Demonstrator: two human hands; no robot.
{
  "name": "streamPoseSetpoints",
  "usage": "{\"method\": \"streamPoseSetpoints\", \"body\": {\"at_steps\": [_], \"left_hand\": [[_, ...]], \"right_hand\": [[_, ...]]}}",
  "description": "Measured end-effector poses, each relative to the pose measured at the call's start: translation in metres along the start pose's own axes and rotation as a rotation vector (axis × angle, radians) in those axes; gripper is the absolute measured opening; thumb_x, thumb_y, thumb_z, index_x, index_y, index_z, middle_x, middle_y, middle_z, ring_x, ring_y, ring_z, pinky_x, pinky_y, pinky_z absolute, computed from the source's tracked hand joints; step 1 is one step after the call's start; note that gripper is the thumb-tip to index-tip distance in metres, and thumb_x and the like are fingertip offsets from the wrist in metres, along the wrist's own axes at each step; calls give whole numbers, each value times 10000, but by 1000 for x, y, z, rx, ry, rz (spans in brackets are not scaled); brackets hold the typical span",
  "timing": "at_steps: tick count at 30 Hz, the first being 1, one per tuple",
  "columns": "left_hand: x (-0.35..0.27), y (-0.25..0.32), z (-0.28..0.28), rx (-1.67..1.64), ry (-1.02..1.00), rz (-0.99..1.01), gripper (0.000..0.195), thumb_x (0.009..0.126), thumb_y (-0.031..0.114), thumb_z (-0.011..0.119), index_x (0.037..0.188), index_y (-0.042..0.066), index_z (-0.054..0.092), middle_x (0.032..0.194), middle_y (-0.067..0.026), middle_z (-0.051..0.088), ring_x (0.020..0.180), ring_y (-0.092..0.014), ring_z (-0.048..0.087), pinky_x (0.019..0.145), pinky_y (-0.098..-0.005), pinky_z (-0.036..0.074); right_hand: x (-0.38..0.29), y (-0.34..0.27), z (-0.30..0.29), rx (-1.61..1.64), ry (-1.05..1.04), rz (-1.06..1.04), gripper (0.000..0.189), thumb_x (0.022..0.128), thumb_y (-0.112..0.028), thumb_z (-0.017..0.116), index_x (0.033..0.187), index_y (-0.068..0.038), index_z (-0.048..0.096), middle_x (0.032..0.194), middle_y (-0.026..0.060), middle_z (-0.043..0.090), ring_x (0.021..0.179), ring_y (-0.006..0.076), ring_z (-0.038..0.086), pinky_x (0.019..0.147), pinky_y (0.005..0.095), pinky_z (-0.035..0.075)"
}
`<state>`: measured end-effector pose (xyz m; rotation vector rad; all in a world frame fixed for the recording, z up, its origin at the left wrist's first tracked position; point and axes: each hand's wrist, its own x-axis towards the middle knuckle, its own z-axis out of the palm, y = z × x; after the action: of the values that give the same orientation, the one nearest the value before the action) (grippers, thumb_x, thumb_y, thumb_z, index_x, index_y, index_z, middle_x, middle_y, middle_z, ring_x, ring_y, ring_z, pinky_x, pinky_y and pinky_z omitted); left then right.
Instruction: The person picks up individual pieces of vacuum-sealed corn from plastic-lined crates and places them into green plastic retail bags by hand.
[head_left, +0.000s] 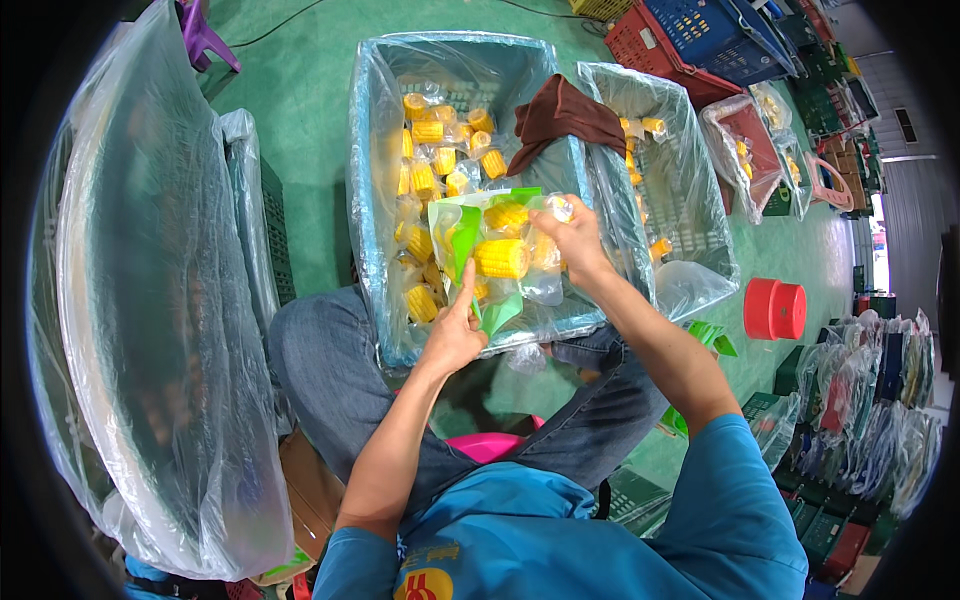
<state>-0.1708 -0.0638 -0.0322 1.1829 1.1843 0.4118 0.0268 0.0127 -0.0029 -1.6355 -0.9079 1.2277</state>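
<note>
My left hand (459, 330) holds the near side of a green and white plastic bag (469, 232), its index finger stretched along the green edge. Over the bag, my right hand (574, 236) grips a clear plastic packet with a piece of corn. A cut yellow corn cob (502, 259) lies between the two hands, at the bag's opening. Beneath them stands a large crate (365, 187) lined with clear plastic, holding several more wrapped corn pieces (422, 180). A dark brown cloth (559, 120) hangs over the crate's right wall.
A second lined crate (694, 180) with corn touches the first on the right. Large plastic-covered crates (172, 300) stand at the left. A red plastic stool (774, 309) is on the green floor at right; red and blue crates (712, 37) are behind.
</note>
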Motion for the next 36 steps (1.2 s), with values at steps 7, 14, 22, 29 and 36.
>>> {"method": "streamPoseSetpoints", "body": {"at_steps": [7, 14, 22, 29, 36], "left_hand": [[3, 1, -4, -137, 10, -24, 1010, 621, -60, 544, 1442, 270, 56, 639, -9, 400, 574, -126, 418, 575, -248, 399], [3, 1, -5, -173, 35, -20, 1009, 623, -67, 542, 1442, 271, 58, 620, 3, 377, 557, -104, 392, 558, -235, 385], [10, -13, -13, -338, 61, 16, 1017, 632, -143, 489, 1438, 198, -28, 810, -55, 522, 527, -82, 447, 433, -217, 395], [12, -5, -23, -483, 117, -2, 1026, 627, -169, 460, 1425, 174, -84, 1150, -108, 536, 668, -90, 527, 443, -203, 426], [10, -1, -19, -440, 90, -26, 1032, 629, -171, 459, 1424, 185, -95, 1146, -119, 535, 669, -98, 530, 450, -209, 430]], "right_hand": [[-1, -9, 6, -724, -80, -232, 365, 682, -237, 699, 940, -13, 572, 723, 127, 615, 628, 167, 583, 590, 294, 458], [0, -8, 11, -884, -72, -449, 374, 667, -253, 693, 945, -26, 587, 738, 174, 617, 621, 280, 598, 604, 359, 467], [14, -13, 22, -806, -88, -328, 686, 630, -498, 742, 1083, -40, 507, 772, 148, 597, 697, 244, 577, 665, 373, 449], [6, -9, -14, -783, -246, -143, 586, 688, -425, 728, 1053, -19, 516, 853, 159, 619, 749, 243, 590, 698, 352, 463], [-21, -28, -26, 699, -353, 464, 424, 820, -394, 616, 1027, -42, 504, 882, 169, 600, 825, 321, 623, 708, 421, 529]]}}
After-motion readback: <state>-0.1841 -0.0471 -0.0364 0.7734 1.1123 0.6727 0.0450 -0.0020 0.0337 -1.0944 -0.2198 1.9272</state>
